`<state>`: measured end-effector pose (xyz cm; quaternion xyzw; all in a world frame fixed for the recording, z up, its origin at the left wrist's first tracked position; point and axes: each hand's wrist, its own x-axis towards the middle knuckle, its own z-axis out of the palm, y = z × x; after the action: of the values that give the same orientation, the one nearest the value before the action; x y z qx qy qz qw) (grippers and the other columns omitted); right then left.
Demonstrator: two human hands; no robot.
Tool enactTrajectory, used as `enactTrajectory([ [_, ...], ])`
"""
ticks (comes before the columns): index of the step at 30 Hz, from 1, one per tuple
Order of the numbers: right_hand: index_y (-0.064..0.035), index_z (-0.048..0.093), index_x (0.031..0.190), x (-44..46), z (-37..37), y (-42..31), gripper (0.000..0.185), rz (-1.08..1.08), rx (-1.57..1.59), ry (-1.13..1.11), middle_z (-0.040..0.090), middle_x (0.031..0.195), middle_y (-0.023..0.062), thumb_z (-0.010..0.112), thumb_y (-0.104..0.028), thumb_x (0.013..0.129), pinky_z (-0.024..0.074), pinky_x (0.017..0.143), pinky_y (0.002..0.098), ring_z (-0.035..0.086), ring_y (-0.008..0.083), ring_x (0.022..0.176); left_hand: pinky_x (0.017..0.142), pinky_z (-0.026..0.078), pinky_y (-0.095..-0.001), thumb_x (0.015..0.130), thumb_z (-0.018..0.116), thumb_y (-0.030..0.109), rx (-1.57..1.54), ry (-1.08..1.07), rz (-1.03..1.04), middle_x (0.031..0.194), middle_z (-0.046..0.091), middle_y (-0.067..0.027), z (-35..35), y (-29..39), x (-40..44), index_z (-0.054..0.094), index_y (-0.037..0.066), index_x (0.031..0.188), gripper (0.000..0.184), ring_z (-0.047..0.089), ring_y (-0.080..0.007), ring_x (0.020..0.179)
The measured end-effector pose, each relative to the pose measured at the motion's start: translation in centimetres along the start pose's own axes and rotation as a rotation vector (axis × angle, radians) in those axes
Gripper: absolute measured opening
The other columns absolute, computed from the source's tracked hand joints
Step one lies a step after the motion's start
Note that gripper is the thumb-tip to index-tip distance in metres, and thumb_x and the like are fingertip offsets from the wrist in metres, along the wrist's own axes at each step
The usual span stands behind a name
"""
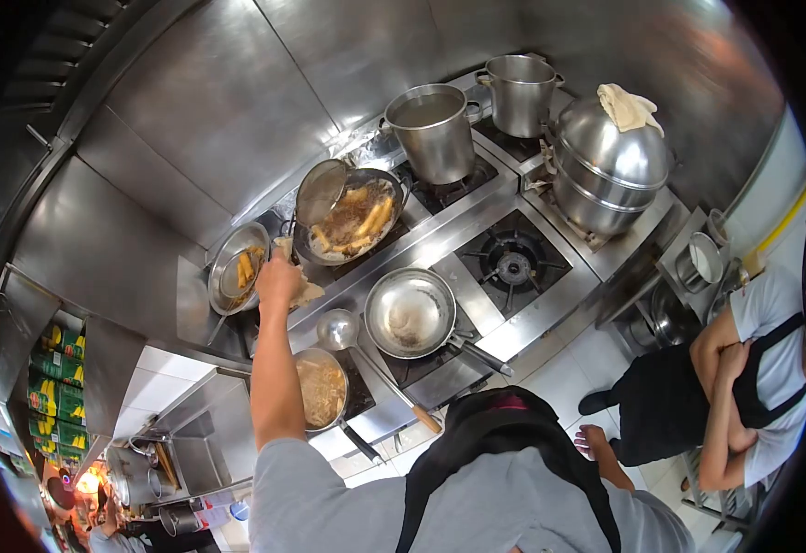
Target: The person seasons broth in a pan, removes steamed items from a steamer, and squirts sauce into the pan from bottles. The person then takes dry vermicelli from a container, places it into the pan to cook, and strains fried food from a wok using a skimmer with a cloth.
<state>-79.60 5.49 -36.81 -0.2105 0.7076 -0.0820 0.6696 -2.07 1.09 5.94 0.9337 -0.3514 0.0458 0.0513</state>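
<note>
My left hand [278, 282] is stretched forward and closed around the handle of a round wire strainer [321, 191], with a beige cloth [308, 293] bunched at the grip. The strainer tilts over the back left of a wok [309, 252] where long golden pieces [372, 221] fry in bubbling oil. Left of the hand, a metal bowl [221, 302] holds a sieve with more fried pieces [245, 269]. My right hand [593, 442] hangs low at my side, away from the stove, its fingers loosely apart and holding nothing.
A bare pan [409, 313], a ladle [337, 329] and a pan of pale food in liquid [321, 391] lie nearer me. Tall pots [432, 138] and a domed steamer [610, 170] stand behind. A person with folded arms [730, 387] stands at right.
</note>
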Motion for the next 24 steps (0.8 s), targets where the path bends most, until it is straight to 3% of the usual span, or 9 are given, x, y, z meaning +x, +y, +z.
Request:
enactTrajectory([
  [3,-0.0089,0.057,0.122,1.3,-0.9,2.0,0.030,0.082,-0.030,-0.025,0.061,0.104,0.0111,0.052,-0.022,0.095,0.0535,0.074,0.0475,0.062,0.0292,0.086,0.093,0.050,-0.0500,0.084,0.061,0.023,0.016,-0.025,-0.011,0.111,0.068,-0.0271,0.9,-0.7,-0.1,0.057,0.005,0.120,0.041,0.064,-0.0420,0.108],
  [9,-0.0090,0.057,0.120,2.6,-2.1,3.2,0.030,0.061,-0.015,-0.092,0.061,0.106,0.0105,0.053,-0.023,0.094,0.0534,0.075,0.0468,0.063,0.0284,0.089,0.099,0.048,-0.0484,0.085,0.059,0.025,-0.092,-0.189,-0.046,0.125,0.064,-0.0215,3.5,-1.5,0.6,0.057,0.007,0.132,0.050,0.060,-0.0387,0.118],
  [11,-0.0090,0.057,0.120,1.9,-2.0,2.9,0.030,0.059,-0.001,-0.098,0.061,0.106,0.0103,0.053,-0.023,0.094,0.0534,0.075,0.0467,0.063,0.0282,0.089,0.099,0.047,-0.0479,0.084,0.059,0.025,-0.105,-0.166,-0.044,0.125,0.064,-0.0216,5.3,-3.0,2.9,0.057,0.006,0.131,0.050,0.060,-0.0388,0.118],
  [13,-0.0087,0.057,0.123,0.4,-1.1,1.5,0.032,0.060,0.019,0.033,0.061,0.107,0.0098,0.052,-0.023,0.094,0.0531,0.078,0.0461,0.062,0.0271,0.092,0.097,0.049,-0.0474,0.085,0.055,0.024,-0.183,-0.160,-0.040,0.120,0.066,-0.0242,9.1,-5.6,6.4,0.062,0.001,0.124,0.046,0.061,-0.0414,0.115],
  [16,-0.0087,0.056,0.126,-1.6,-0.3,0.4,0.035,0.005,0.018,0.030,0.061,0.108,0.0097,0.051,-0.024,0.095,0.0527,0.079,0.0457,0.062,0.0270,0.094,0.092,0.051,-0.0479,0.085,0.051,0.021,0.371,-0.462,0.479,0.111,0.067,-0.0279,20.0,-12.7,17.1,0.065,-0.003,0.118,0.043,0.064,-0.0422,0.109],
  [17,-0.0085,0.055,0.128,-1.9,-0.2,0.4,0.037,-0.005,0.017,0.029,0.061,0.109,0.0101,0.050,-0.024,0.095,0.0525,0.080,0.0461,0.062,0.0272,0.094,0.086,0.054,-0.0491,0.088,0.047,0.021,-0.111,-0.392,0.083,0.102,0.071,-0.0251,19.0,-12.3,16.0,0.069,-0.002,0.110,0.039,0.070,-0.0378,0.098],
  [20,-0.0086,0.056,0.126,-1.3,-0.2,1.7,0.035,0.018,0.035,0.021,0.061,0.108,0.0105,0.050,-0.024,0.095,0.0529,0.079,0.0465,0.062,0.0277,0.094,0.082,0.055,-0.0502,0.091,0.044,0.020,-1.047,-0.737,-0.447,0.098,0.073,-0.0204,9.5,-5.3,7.6,0.070,0.000,0.102,0.035,0.071,-0.0339,0.090],
  [24,-0.0095,0.057,0.127,-1.1,-0.8,3.5,0.033,0.069,-0.022,0.022,0.065,0.109,0.0099,0.053,-0.022,0.096,0.0536,0.079,0.0465,0.065,0.0260,0.098,0.080,0.056,-0.0514,0.094,0.042,0.021,-1.482,-0.829,-0.532,0.097,0.072,-0.0188,13.0,-6.9,8.3,0.069,0.001,0.100,0.034,0.070,-0.0345,0.085],
])
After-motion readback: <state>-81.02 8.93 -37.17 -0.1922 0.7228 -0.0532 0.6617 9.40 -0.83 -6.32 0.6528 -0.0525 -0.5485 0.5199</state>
